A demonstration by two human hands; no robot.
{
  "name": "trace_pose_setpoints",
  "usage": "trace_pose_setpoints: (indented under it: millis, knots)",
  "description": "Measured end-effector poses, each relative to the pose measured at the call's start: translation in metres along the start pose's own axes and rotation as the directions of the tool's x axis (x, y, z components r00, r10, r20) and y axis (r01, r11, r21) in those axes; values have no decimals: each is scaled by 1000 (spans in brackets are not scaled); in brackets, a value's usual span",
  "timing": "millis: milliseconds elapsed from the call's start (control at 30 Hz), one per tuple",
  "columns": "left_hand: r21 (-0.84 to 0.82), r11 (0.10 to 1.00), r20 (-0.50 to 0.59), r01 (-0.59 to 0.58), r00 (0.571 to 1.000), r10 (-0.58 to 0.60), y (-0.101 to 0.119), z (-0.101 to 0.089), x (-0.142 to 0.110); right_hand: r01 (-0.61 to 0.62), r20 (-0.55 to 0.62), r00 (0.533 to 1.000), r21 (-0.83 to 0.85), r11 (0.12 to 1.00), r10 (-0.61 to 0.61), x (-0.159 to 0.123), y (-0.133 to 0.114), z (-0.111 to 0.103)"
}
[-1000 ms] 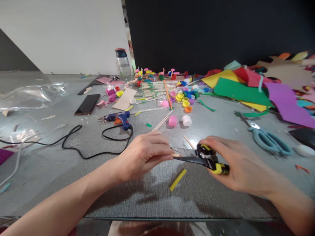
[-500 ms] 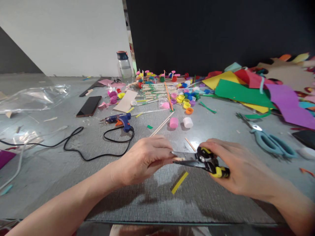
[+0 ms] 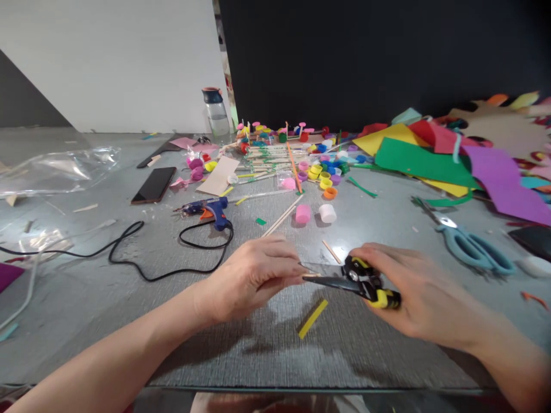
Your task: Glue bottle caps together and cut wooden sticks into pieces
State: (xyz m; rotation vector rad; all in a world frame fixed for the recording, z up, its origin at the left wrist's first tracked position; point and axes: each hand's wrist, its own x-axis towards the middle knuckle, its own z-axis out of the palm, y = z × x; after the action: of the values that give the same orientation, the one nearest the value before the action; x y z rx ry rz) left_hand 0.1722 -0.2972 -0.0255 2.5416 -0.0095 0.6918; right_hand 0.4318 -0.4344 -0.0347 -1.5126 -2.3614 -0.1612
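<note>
My left hand [image 3: 258,275] is closed in a pinch on a thin wooden stick [image 3: 313,275], whose pale tip pokes out past the fingertips. My right hand [image 3: 413,289] grips black-and-yellow pruning shears [image 3: 365,281]. Their two blades are parted and point left, reaching my left fingertips with the stick's end between them. Most of the stick is hidden inside my left hand. Just beyond the blades lies a short wooden piece [image 3: 331,251]. A yellow strip [image 3: 313,319] rests on the table on the near side of the shears.
A blue glue gun [image 3: 210,209] with a black cord [image 3: 150,278] lies left of centre. Behind are a phone [image 3: 154,185], a water bottle [image 3: 216,112] and colourful caps [image 3: 329,178]. Blue-handled scissors [image 3: 469,244] and coloured sheets [image 3: 424,160] are at right.
The shears' blades have drawn slightly nearer each other around the stick. My left hand keeps its pinch, and both hands stay in nearly the same place; the view shifts a little.
</note>
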Motion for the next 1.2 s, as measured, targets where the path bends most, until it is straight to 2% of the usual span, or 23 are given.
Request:
trace_pose_setpoints:
  millis: [300, 533, 633, 733, 767, 833, 933, 1000, 1067, 1133, 1200]
  knots:
    - [-42, 999, -38, 13, 999, -15, 0, 4, 1, -54, 65, 997, 116, 992, 47, 0, -3, 0]
    - [-93, 993, -43, 70, 996, -74, 1, 10, 1, -33, -41, 999, 28, 999, 34, -3, -1, 5]
    - [-155, 983, -55, 102, 992, -111, -2, 15, 0, -130, -71, 989, 6, 991, 130, -2, 4, 6]
    - [-233, 944, -70, 233, 964, -255, -10, 19, -3, -316, -101, 945, -53, 947, 310, 0, 19, 8]
    - [-264, 920, -87, 288, 943, -321, -14, 20, -4, -372, -122, 925, -102, 923, 360, 0, 28, 9]
    - [-345, 849, -141, 401, 872, -469, -22, 21, -6, -461, -182, 885, -222, 859, 428, -4, 48, 12]
    - [-508, 700, -220, 502, 710, -669, -32, 19, -6, -547, -187, 837, -279, 789, 514, -13, 81, 17]
    - [-619, 607, -244, 499, 612, -752, -36, 18, -5, -606, -192, 796, -268, 749, 575, -19, 99, 22]
    - [-705, 545, -270, 454, 539, -798, -38, 16, -4, -626, -201, 779, -283, 727, 593, -23, 111, 28]
    - [-765, 513, -306, 389, 482, -821, -40, 13, -4, -630, -220, 776, -324, 706, 591, -22, 118, 35]
    - [-799, 505, -339, 327, 449, -827, -42, 10, -4, -612, -224, 790, -350, 709, 571, -20, 121, 41]
